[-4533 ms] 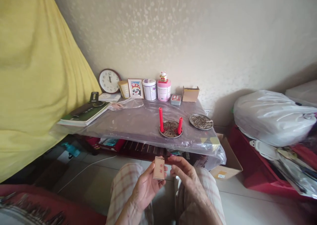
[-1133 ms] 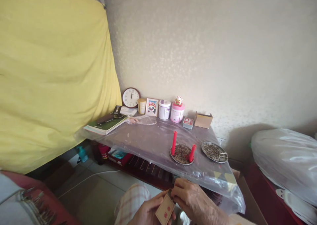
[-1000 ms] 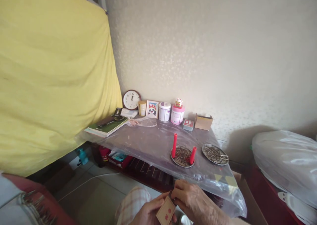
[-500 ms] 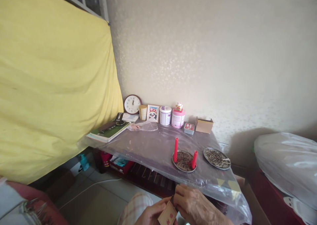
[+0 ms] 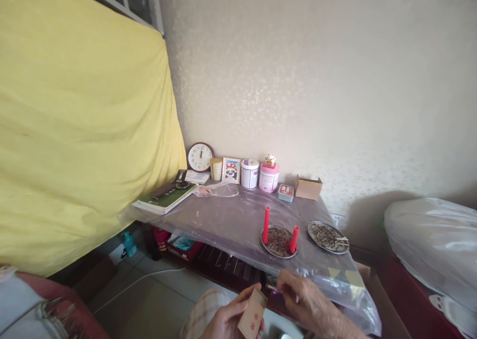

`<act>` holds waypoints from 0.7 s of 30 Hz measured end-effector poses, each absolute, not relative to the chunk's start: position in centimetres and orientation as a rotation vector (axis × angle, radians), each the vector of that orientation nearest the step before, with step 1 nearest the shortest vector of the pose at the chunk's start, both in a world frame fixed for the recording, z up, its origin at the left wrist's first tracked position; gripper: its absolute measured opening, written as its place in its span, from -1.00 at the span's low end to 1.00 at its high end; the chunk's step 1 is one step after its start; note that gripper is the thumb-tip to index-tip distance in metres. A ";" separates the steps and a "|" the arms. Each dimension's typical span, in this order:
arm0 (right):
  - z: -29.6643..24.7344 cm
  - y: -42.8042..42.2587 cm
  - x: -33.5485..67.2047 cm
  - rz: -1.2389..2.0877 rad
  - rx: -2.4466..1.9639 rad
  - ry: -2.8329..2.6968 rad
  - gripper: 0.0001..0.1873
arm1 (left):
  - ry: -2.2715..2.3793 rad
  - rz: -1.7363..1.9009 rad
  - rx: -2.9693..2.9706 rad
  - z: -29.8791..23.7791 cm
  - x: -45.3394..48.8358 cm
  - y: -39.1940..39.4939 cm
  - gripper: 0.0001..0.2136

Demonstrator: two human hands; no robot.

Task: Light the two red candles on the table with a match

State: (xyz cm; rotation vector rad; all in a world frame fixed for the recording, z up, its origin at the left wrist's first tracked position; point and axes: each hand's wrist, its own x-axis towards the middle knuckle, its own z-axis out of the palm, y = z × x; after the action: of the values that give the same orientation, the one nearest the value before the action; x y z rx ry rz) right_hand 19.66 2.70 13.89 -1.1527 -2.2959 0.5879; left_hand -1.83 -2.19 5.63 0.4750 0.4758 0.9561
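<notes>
At the bottom edge my left hand (image 5: 228, 320) is closed around a small tan matchbox (image 5: 253, 314) with red characters, held upright and tilted. My right hand (image 5: 303, 299) is just right of the box, fingers pinched together near its top corner; what the fingers pinch is too small to make out. Ahead of my hands, on the plastic-covered low table (image 5: 227, 217), two red candles (image 5: 266, 224) stand at the rim of a round metal plate (image 5: 278, 241). A second metal plate (image 5: 328, 237) lies to its right.
Along the wall stand a clock (image 5: 200, 156), a picture frame (image 5: 231, 170), two tins (image 5: 249, 173), a small carton (image 5: 307, 187) and a card box (image 5: 285, 192). Books (image 5: 164, 198) lie at the table's left. A yellow curtain (image 5: 74, 125) hangs left; a white plastic bag (image 5: 432, 239) sits right.
My right hand has drawn away from the matchbox to the right, fingers pinched. The view tilted upward over the last seconds, so my hands sit lower in frame.
</notes>
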 end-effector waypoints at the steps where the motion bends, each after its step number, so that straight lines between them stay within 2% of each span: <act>1: 13.9 2.9 19.9 0.635 -1.151 -2.249 -0.77 | 0.478 0.955 0.462 5.7 -2.0 -2.1 -0.62; 6: 12.7 2.4 19.9 0.987 -1.140 -1.781 -0.77 | 0.444 1.016 0.356 6.0 -2.1 -1.6 -0.65; 11: 11.9 0.5 18.2 1.380 -1.042 -1.339 -0.74 | 0.425 1.071 0.266 6.2 -1.6 -1.2 -0.78; 16: 11.6 -0.7 17.6 1.245 -1.078 -1.259 -0.76 | 0.374 1.080 0.243 6.1 -1.5 -1.0 -0.81; 21: 10.7 -0.4 18.0 1.111 -1.085 -1.237 -0.69 | 0.330 1.082 0.223 6.2 -1.5 -1.1 -0.81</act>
State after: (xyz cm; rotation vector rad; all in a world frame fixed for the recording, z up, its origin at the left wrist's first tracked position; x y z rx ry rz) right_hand 18.01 -0.43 10.71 -1.0847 -1.2371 1.1109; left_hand -1.45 -1.07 6.23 0.2235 0.3297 1.0818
